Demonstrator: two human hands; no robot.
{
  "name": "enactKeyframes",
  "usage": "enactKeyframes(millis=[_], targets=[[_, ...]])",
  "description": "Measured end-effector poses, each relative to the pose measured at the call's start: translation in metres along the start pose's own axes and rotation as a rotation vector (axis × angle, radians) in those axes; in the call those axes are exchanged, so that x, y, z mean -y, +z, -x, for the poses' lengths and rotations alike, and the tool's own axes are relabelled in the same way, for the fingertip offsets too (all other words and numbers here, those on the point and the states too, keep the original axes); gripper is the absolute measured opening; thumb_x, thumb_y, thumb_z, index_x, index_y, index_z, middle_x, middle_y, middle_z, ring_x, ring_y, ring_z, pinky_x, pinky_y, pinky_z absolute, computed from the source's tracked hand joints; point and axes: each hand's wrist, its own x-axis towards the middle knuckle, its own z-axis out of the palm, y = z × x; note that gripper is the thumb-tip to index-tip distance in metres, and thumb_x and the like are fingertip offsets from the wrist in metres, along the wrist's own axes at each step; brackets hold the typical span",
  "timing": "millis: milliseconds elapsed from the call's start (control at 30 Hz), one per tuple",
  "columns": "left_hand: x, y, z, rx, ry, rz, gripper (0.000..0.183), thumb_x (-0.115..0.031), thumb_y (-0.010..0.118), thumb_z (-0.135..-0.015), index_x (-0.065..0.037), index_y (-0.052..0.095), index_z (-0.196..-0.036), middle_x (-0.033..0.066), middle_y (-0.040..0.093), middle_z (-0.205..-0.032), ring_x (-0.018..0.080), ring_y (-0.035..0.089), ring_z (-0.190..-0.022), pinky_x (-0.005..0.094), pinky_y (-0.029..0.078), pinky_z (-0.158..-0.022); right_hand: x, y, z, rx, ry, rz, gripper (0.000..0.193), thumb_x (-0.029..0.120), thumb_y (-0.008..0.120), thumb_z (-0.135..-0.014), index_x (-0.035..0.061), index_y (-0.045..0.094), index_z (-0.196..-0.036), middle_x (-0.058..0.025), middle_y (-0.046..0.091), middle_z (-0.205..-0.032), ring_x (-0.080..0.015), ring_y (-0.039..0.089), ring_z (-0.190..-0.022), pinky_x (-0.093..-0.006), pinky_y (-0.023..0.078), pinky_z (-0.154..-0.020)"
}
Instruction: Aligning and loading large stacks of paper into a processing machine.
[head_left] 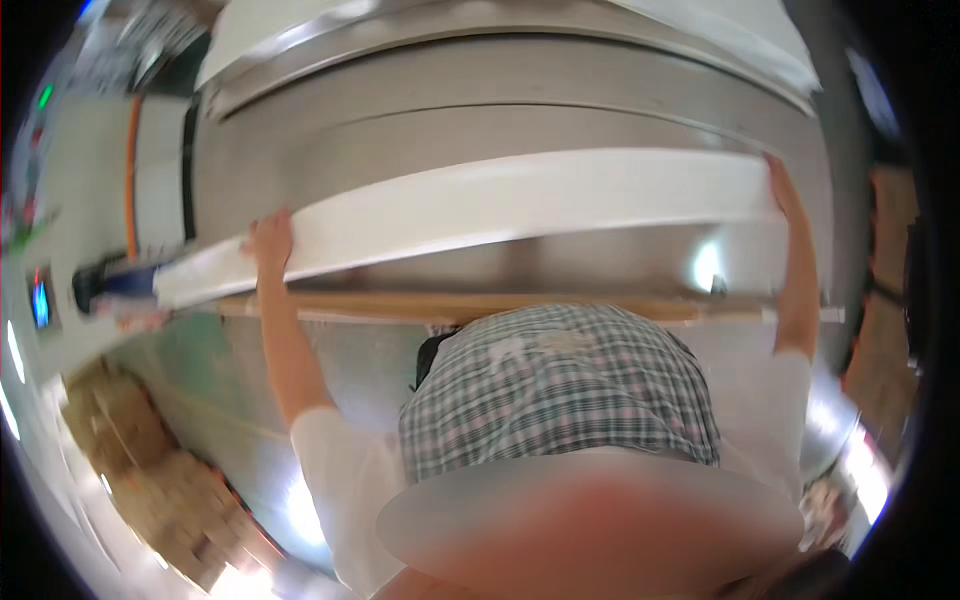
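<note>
A long white strip (540, 195), flat and smooth, stretches across a grey metal work surface (450, 130) in front of me. My left hand (270, 242) is closed over it toward its left end. My right hand (786, 188) grips its right end, with the fingers partly hidden by the strip's edge. Both arms are spread wide. Past my left hand, the strip's end meets a blurred dark blue and black object (118, 284) whose kind I cannot make out.
A wooden edge (480, 304) runs along the near side of the surface, close to my checked apron (560, 390). White sheet material (720, 30) lies at the far side. Stacked cardboard boxes (160, 460) stand at lower left. A pale cabinet with a small screen (40, 298) is at left.
</note>
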Motion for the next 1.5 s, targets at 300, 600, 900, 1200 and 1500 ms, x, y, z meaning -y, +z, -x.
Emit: enactKeyframes(millis=[300,600,900,1200,1500], targets=[[0.042,0.032,0.058,-0.616,-0.076,0.242,0.039,-0.037,0.051,-0.083,-0.020,0.050,-0.118,0.0075,0.044,-0.128,0.0278,0.029,-0.126,0.0568,0.024,-0.098,0.201,0.037,0.107,0.749,-0.023,-0.266,0.050,0.035,0.048,-0.088,0.0062,0.038,-0.127,-0.0087,0.047,-0.118,-0.0187,0.040,-0.112,-0.0318,0.031,-0.097],[0.014,0.043,0.142,-0.800,-0.017,0.682,0.036,-0.033,0.056,-0.079,-0.013,0.057,-0.110,0.0133,0.051,-0.121,0.0287,0.040,-0.121,0.0527,0.018,-0.102,0.351,0.146,0.165,0.901,-0.593,-0.295,0.053,0.027,0.061,-0.080,0.0021,0.040,-0.122,-0.0105,0.049,-0.110,-0.0194,0.050,-0.098,-0.0319,0.041,-0.084],[0.024,0.041,0.144,-0.799,0.069,0.725,0.034,-0.027,0.057,-0.078,-0.011,0.057,-0.108,0.0117,0.053,-0.117,0.0259,0.044,-0.117,0.0499,0.021,-0.102,0.539,0.238,0.199,0.981,-0.515,-0.430,0.053,0.032,0.056,-0.084,-0.0006,0.037,-0.121,-0.0108,0.049,-0.104,-0.0134,0.055,-0.075,-0.0235,0.047,-0.047],[0.030,0.027,0.157,-0.544,0.727,0.959,0.030,-0.016,0.066,-0.069,-0.006,0.061,-0.097,0.0120,0.059,-0.106,0.0276,0.055,-0.102,0.0400,0.044,-0.087,0.637,0.342,0.196,0.771,-0.635,-0.799,0.036,0.021,0.057,-0.084,0.0049,0.048,-0.114,-0.0061,0.053,-0.095,-0.0128,0.054,-0.079,-0.0258,0.045,-0.071],[0.112,0.024,0.003,-0.409,0.612,1.206,0.018,-0.018,0.060,-0.079,-0.006,0.063,-0.092,0.0103,0.064,-0.091,0.0228,0.062,-0.080,0.0314,0.050,-0.070,0.583,0.322,0.080,-0.410,-0.347,-0.139,0.018,0.024,0.053,-0.085,0.0067,0.058,-0.083,-0.0119,0.060,-0.074,-0.0258,0.058,-0.066,-0.0353,0.045,-0.058]])
